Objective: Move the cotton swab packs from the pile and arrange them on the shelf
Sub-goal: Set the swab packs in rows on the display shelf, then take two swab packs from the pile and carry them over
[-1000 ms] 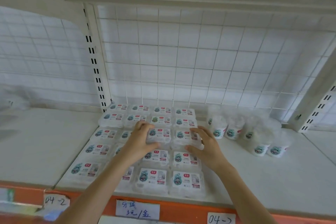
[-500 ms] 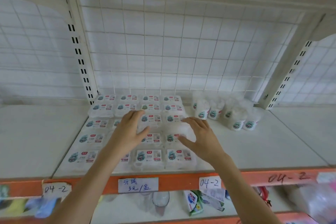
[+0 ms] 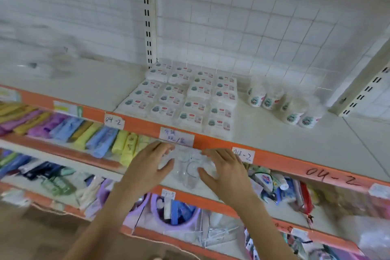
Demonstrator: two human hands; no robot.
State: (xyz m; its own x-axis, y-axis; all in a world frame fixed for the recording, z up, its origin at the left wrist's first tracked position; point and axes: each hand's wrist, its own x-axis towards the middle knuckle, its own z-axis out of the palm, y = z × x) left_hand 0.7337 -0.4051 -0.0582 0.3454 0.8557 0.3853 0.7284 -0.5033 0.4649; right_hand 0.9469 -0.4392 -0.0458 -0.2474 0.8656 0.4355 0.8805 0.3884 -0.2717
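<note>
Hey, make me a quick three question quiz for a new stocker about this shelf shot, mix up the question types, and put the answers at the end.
1. True or false: the left hand and right hand are both resting on the flat packs.
2. Multiple choice: the round tubs stand where relative to the flat packs? A) left of them B) right of them C) stacked on top
3. Fill in: the edge strip of the shelf carrying the packs is coloured ____.

Key: 1 false, both hands are in front of and below that shelf, open, holding nothing; 2 B; 3 orange.
</note>
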